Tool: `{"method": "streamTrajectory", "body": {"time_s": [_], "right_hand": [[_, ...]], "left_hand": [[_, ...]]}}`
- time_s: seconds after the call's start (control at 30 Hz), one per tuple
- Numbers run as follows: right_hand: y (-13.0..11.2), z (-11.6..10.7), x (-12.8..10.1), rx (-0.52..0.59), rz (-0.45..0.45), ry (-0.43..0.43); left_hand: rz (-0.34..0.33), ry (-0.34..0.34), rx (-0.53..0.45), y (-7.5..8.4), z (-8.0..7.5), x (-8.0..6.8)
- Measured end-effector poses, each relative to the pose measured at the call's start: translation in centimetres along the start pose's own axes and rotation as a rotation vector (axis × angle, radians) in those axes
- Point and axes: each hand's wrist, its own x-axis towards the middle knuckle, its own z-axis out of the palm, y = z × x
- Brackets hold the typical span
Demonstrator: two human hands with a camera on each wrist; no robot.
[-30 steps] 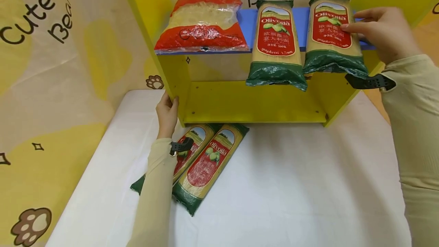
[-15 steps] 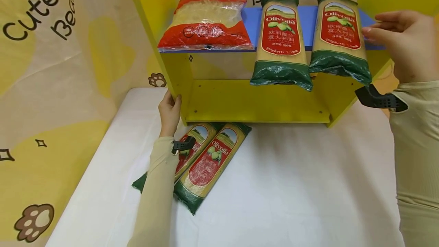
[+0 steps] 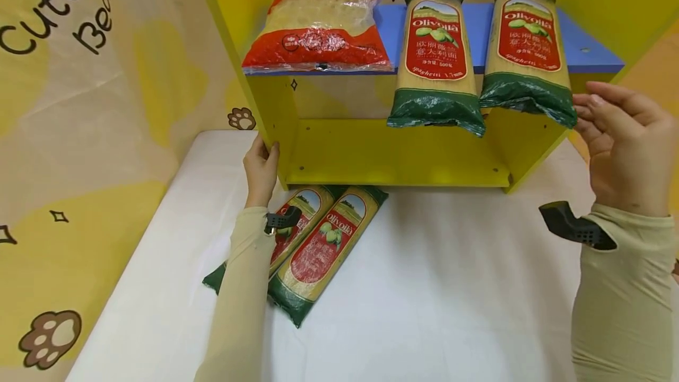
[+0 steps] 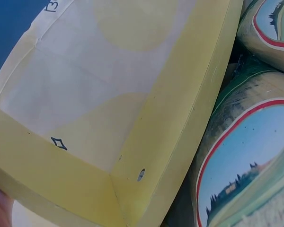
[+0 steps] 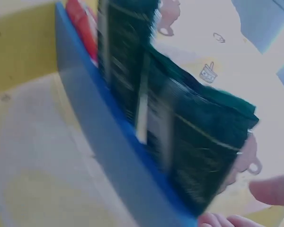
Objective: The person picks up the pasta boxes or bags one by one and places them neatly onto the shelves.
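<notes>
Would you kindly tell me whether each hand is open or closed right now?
Left hand: closed, holding the yellow shelf by its side.
Right hand: open, holding nothing, beside the rightmost spaghetti pack.

Two spaghetti packs (image 3: 527, 46) on blue shelf (image 3: 586, 59)

A white cloth (image 3: 435, 287) lies below — a "Cute Bear" printed backdrop (image 3: 111, 117) rises behind.

A white-covered surface (image 3: 435, 287) bears a yellow shelf unit (image 3: 398, 155) and, by its lower left front edge, two spaghetti packs (image 3: 329, 249) lying slantwise side by side. On the unit's blue shelf (image 3: 589, 52) rest a red pasta bag (image 3: 318, 28) at the left end and, further right, two Olivoilà packs (image 3: 437, 63) (their green ends jutting past the front edge).
</notes>
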Motion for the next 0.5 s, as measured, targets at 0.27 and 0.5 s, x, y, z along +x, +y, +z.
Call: {"method": "streamTrajectory", "body": {"time_s": [0.27,0.5], "right_hand": [[5.8,-1.9,-4.9,0.079,0.186,-0.174],[11.6,-2.0,-8.0,-0.146,0.440,-0.297]], "left_hand": [[0.000,0.024,0.022,-0.2,0.0,0.3],[-0.015,0.016,0.012,-0.2,0.1,0.3]]}}
